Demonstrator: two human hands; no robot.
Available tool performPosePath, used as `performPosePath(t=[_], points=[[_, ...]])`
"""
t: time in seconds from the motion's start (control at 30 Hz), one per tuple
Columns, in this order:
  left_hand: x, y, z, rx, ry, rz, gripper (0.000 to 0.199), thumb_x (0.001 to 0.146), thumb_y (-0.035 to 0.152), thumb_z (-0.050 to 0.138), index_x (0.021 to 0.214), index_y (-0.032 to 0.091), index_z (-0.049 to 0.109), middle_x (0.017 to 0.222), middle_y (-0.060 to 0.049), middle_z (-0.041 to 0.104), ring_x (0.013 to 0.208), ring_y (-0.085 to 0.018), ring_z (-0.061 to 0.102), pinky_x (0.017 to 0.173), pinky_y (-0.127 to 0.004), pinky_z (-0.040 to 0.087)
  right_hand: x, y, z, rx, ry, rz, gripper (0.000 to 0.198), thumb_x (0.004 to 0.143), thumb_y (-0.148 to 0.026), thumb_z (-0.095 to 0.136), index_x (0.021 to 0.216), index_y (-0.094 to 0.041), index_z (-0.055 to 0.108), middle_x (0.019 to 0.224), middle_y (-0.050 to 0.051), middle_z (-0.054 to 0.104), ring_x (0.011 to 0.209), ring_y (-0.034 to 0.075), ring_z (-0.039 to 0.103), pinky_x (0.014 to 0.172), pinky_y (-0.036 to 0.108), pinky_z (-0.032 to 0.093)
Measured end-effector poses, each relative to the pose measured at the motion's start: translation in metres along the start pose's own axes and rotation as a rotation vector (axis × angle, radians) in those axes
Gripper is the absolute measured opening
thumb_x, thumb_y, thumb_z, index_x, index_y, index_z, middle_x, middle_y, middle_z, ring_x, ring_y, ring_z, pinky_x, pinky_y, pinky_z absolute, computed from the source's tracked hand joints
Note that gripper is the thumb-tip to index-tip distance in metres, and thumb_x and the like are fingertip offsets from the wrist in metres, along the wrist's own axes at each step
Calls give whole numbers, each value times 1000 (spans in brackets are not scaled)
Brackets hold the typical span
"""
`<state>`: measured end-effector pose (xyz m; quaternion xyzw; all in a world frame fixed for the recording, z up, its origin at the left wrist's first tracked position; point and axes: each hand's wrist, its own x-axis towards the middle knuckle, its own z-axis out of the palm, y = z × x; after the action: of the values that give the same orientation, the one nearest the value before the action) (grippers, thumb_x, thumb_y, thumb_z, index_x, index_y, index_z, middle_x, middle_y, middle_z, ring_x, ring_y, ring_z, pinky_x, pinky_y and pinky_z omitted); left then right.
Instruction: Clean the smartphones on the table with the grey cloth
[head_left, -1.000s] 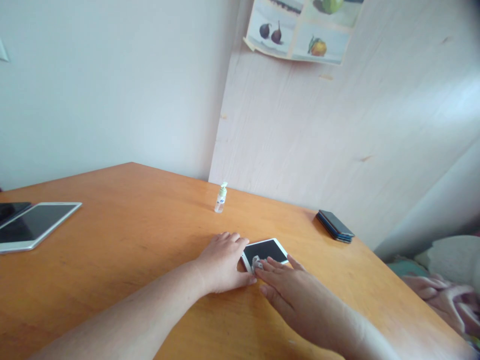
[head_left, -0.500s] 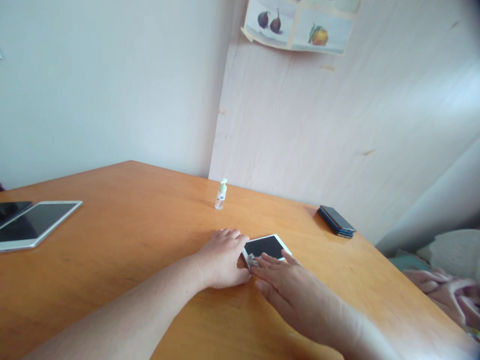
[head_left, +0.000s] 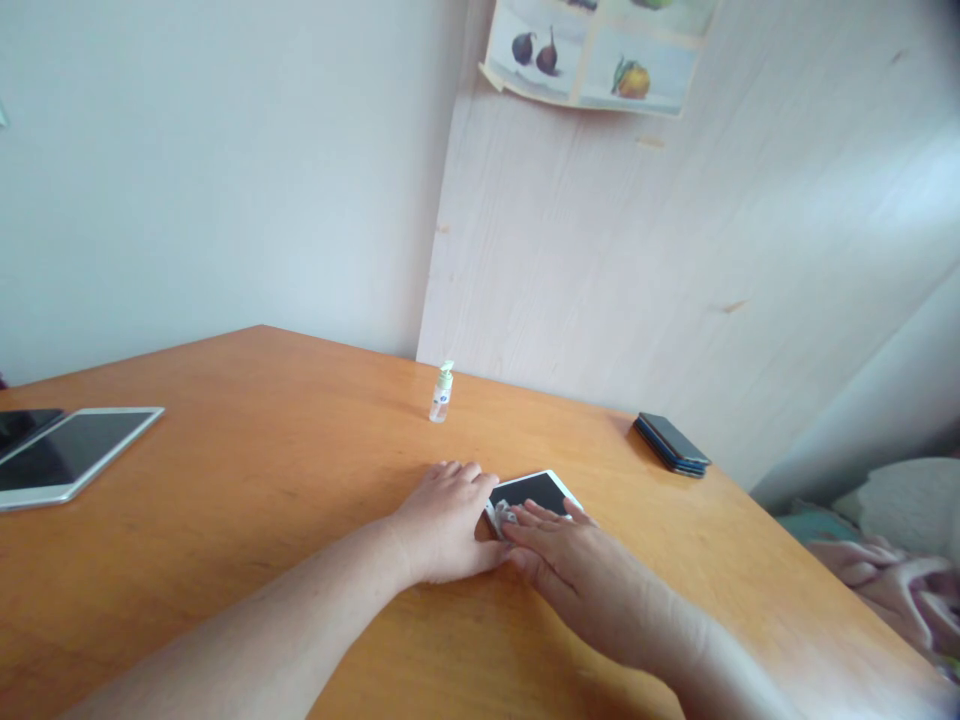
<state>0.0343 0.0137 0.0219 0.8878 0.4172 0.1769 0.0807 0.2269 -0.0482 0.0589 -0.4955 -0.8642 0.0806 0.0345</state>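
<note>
A white tablet (head_left: pixel 538 489) with a dark screen lies face up on the wooden table. My left hand (head_left: pixel 450 522) curves round its left side, fingers at the far corner and thumb at the near one, gripping it. Over the near part of the screen, my right hand (head_left: pixel 570 565) presses a crumpled white tissue (head_left: pixel 503 511) with its fingers nearly straight. Most of the tissue is hidden beneath those fingers. The tablet's near edge is covered too.
A small clear pump bottle (head_left: pixel 441 396) stands beyond my hands. At the far left lie another white tablet (head_left: pixel 71 450) and a dark device (head_left: pixel 22 428). Stacked phones (head_left: pixel 673 445) sit near the right edge of the table (head_left: pixel 285 400). Fruit pictures (head_left: pixel 592 65) hang on the board behind.
My right hand has shifted very slightly up the screen with the tissue. The left thumb reaches a little further right. The tablet stays in place.
</note>
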Motion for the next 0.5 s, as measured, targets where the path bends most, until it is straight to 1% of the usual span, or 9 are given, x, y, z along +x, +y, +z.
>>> performPosePath(t=[0.03, 0.13, 0.2, 0.27, 0.33, 0.4, 0.5], points=[[0, 0, 0, -3, -4, -4, 52, 72, 54, 67, 113, 22, 58, 106, -10, 60, 103, -32, 55, 92, -44, 43, 2, 8, 1, -29, 8, 59, 43, 101, -35, 29, 134, -27, 54, 141, 4, 55, 135, 24, 44, 113, 50, 26], [0, 1, 0, -11, -13, -15, 56, 71, 52, 68, 117, 23, 57, 109, -10, 60, 106, -32, 55, 93, -44, 42, 8, 37, 5, -146, 43, 306, 43, 100, -34, 30, 130, -23, 58, 136, 10, 59, 130, 31, 49, 108, 62, 26], [0, 0, 0, -11, -8, -12, 58, 71, 52, 68, 120, 22, 55, 111, -10, 60, 107, -32, 55, 94, -44, 42, 11, 47, 7, -188, 51, 393, 43, 100, -34, 30, 128, -21, 59, 133, 13, 61, 128, 32, 50, 106, 64, 25], [0, -1, 1, -10, 3, -8, 62, 70, 53, 69, 121, 21, 55, 112, -11, 61, 107, -33, 55, 95, -45, 42, 13, 43, 10, -178, 59, 363, 43, 100, -34, 30, 130, -20, 58, 135, 14, 59, 130, 30, 49, 109, 60, 25], [0, -2, 3, -14, 21, -6, 65, 71, 56, 68, 123, 20, 54, 115, -12, 61, 109, -33, 55, 96, -45, 41, 12, 28, 11, -116, 72, 243, 44, 100, -34, 30, 133, -21, 56, 140, 12, 55, 133, 27, 45, 112, 54, 23], [0, -3, 5, -22, 35, 0, 68, 73, 59, 65, 125, 19, 52, 118, -13, 61, 111, -34, 54, 98, -46, 41, 10, 13, 10, -16, 64, 89, 44, 101, -35, 28, 137, -24, 52, 145, 8, 49, 137, 24, 40, 115, 49, 21], [-2, -3, 7, -24, 46, 7, 69, 77, 60, 61, 129, 16, 50, 120, -15, 60, 113, -34, 54, 98, -48, 40, 9, 3, 6, 89, 33, -16, 45, 103, -37, 24, 140, -27, 47, 150, 4, 44, 141, 20, 34, 116, 47, 20]])
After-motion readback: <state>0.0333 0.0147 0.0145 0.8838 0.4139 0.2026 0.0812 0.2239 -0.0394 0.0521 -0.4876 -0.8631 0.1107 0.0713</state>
